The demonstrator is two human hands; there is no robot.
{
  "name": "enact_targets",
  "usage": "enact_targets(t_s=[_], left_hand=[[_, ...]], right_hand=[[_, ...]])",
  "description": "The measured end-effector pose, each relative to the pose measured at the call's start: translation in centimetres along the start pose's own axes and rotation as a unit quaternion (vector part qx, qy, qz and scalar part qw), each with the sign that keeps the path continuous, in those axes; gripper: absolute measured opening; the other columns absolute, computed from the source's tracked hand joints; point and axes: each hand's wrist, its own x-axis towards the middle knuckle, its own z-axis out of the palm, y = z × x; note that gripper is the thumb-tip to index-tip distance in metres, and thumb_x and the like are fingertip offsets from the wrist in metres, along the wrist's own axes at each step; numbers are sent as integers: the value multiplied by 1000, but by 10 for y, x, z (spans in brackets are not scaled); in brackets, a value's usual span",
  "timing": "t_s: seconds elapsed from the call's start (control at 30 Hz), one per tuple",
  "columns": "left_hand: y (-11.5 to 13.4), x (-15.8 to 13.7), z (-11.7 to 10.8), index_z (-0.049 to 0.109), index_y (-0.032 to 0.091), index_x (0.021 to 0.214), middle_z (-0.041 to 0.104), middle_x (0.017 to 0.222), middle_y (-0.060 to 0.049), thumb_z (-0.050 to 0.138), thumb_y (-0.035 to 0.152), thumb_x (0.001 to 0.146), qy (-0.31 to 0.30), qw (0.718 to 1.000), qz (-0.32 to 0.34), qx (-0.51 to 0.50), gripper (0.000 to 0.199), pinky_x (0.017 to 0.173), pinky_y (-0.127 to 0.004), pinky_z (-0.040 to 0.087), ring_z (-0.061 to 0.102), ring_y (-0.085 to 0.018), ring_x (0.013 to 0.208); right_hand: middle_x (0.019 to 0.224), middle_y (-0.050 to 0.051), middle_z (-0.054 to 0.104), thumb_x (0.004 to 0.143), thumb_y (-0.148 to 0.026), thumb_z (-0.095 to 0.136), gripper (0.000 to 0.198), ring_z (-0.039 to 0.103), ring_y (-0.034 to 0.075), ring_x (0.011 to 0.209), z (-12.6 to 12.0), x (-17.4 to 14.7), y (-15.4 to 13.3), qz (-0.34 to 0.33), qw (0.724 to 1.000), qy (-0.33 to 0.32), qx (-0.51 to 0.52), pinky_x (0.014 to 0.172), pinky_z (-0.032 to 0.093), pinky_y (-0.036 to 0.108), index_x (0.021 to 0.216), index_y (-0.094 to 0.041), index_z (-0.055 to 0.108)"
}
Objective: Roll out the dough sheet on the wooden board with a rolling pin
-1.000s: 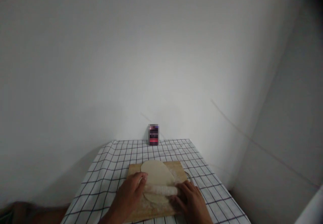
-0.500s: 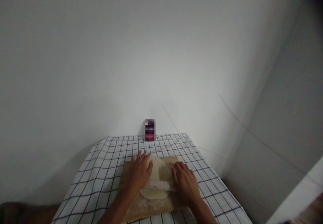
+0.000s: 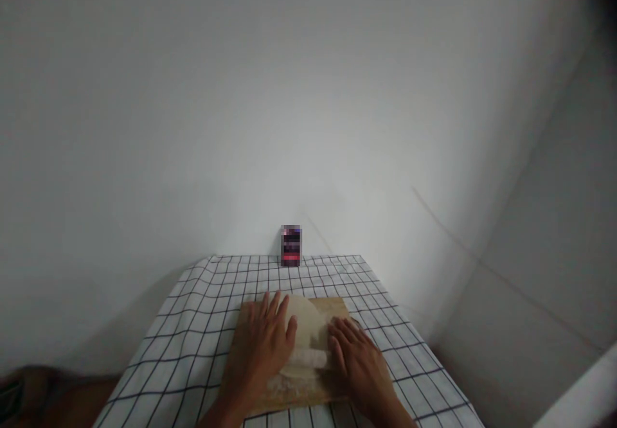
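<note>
A pale, floury rolling pin lies crosswise over a flat sheet of dough on a wooden board. My left hand rests palm down over the pin's left end, fingers spread forward across the dough's left side. Over the pin's right end lies my right hand, also palm down, its fingers stretched out close together. Both ends of the pin are hidden under the hands. A narrow strip of dough shows on the near side of the pin, and flour is scattered on the board's near part.
A white tablecloth with dark grid lines covers the table. At its far edge, against the pale wall, stands a small dark box-like object, blurred out. Brown items sit low at the left.
The rolling pin has come slightly towards me over the dough, so less dough shows on its near side. My right fingers have straightened and my left fingers are more spread.
</note>
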Motion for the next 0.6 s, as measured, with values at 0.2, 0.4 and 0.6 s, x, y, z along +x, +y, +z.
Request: enact_targets(t_s=[0.2, 0.4, 0.6], left_hand=[[-5, -35, 4, 59, 23, 144, 56, 152, -9, 47, 45, 102, 76, 995, 60, 19, 49, 117, -60, 42, 49, -34, 143], [-10, -20, 0, 61, 25, 141, 58, 151, -8, 46, 58, 101, 11, 996, 87, 0, 54, 112, -60, 47, 51, -35, 142], [-16, 20, 6, 68, 23, 128, 66, 142, -10, 40, 47, 106, 29, 999, 38, -14, 43, 114, -58, 43, 50, -33, 143]], right_hand=[[152, 8, 55, 104, -53, 41, 52, 51, 32, 141, 35, -44, 10, -42, 995, 91, -14, 111, 53, 47, 142, -25, 63], [146, 7, 62, 107, -43, 36, 45, 54, 30, 139, 8, 8, 5, -9, 1000, 29, -3, 116, 45, 51, 130, -27, 71], [112, 10, 77, 109, -42, 27, 51, 73, 22, 104, -12, 94, -1, 20, 997, -76, 8, 88, 52, 33, 103, -22, 74]])
